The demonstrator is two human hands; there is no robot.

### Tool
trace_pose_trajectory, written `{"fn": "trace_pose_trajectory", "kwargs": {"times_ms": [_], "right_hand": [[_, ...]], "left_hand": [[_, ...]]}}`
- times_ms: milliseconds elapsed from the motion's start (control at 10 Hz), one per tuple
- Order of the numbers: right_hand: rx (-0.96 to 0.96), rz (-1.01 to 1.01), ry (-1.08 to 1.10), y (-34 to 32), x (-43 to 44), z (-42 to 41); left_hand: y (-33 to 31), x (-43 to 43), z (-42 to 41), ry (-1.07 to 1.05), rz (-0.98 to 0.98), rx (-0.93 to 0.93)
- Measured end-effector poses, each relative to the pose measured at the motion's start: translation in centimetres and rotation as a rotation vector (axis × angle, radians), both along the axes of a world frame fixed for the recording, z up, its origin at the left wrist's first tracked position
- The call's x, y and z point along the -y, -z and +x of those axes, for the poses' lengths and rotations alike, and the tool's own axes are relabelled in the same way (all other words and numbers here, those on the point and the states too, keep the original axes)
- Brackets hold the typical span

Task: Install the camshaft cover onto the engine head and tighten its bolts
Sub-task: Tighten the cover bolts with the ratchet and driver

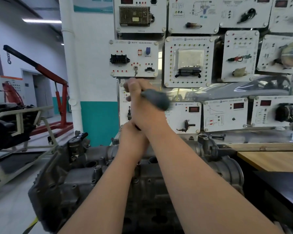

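The dark grey engine head with the camshaft cover (78,176) fills the lower middle, partly hidden by both forearms. My right hand (139,98) is raised above its far edge and grips the blurred grey-blue handle of a tool (156,101). My left hand (129,132) is just below, tucked behind the right wrist. Its fingers are hidden. A small dark piece (137,127) shows between the two hands. The tool's working end and the bolt under it are not visible.
A wall of white training panels (188,61) stands right behind the engine. A red engine hoist (61,98) and a metal frame stand (19,122) are at the left. A wooden tabletop (271,161) lies at the right, with a loose bolt (217,136) on the ledge behind.
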State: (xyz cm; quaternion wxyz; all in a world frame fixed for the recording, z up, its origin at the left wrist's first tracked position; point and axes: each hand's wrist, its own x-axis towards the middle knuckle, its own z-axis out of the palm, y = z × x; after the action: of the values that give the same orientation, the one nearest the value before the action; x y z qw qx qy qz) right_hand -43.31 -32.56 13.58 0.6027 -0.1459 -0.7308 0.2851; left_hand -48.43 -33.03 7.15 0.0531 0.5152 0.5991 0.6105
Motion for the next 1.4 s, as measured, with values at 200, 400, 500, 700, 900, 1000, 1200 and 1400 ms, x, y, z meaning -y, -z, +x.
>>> {"fn": "trace_pose_trajectory", "kwargs": {"times_ms": [200,400,500,700,900,1000,1200,1400], "right_hand": [[-0.056,-0.471,-0.286,-0.9,-1.2,1.1],[0.104,0.353,0.487,0.4,-1.4,0.7],[0.062,0.086,0.212,-0.2,-1.2,1.2],[-0.028,-0.297,-0.374,-0.5,-1.6,1.9],[0.018,-0.194,0.070,-0.2,-2.1,1.7],[0.072,0.185,0.364,0.1,-1.5,0.9],[-0.028,-0.248,-0.271,-0.1,-2.0,1.3],[0.043,-0.184,-0.034,-0.4,-2.5,2.3]], "left_hand": [[0.5,-0.7,-0.7,0.170,0.079,0.215],[0.9,0.2,0.8,-0.051,0.242,-0.205],[0.2,0.1,0.6,0.045,0.106,-0.155],[-0.2,-0.8,0.0,0.165,0.012,0.246],[0.6,-0.3,0.2,0.060,0.144,0.025],[1.0,-0.2,0.7,0.000,0.178,-0.195],[0.0,-0.4,-0.4,0.194,0.016,0.075],[-1.7,0.2,-0.6,0.274,-0.180,0.081]]}}
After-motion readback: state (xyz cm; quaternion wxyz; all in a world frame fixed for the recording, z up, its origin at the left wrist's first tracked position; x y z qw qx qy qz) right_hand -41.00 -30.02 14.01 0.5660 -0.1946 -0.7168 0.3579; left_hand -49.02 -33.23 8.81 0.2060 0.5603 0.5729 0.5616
